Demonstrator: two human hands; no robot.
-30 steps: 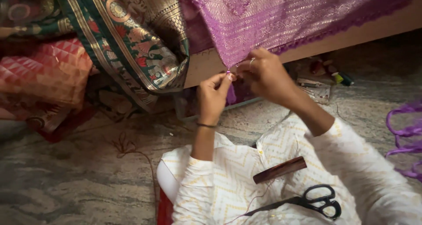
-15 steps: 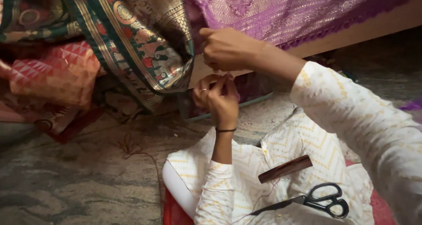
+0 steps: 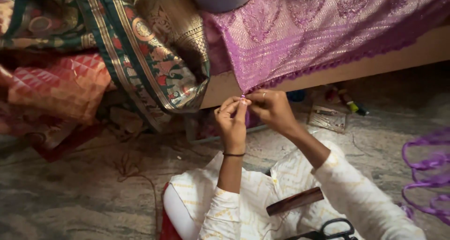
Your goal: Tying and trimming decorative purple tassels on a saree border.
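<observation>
Lighting: soft, diffuse indoor light from above; moderately dim, warm cast. No hard glare; faint sheen on the purple fabric (image 3: 328,33) and on the gold weave of the green-bordered sari (image 3: 154,57).
Shadows: deep under the wooden ledge (image 3: 375,64); small items there are murky. Dark at the left among the red cloth (image 3: 56,85).
Sharpness: mild softness overall; both hands (image 3: 253,111) slightly blurred; the scissors (image 3: 328,231) are dim at the frame edge.
Distortion: slight wide-angle stretching toward the corners.

Mottled stone floor (image 3: 70,207), wooden bed edge (image 3: 375,64)
</observation>
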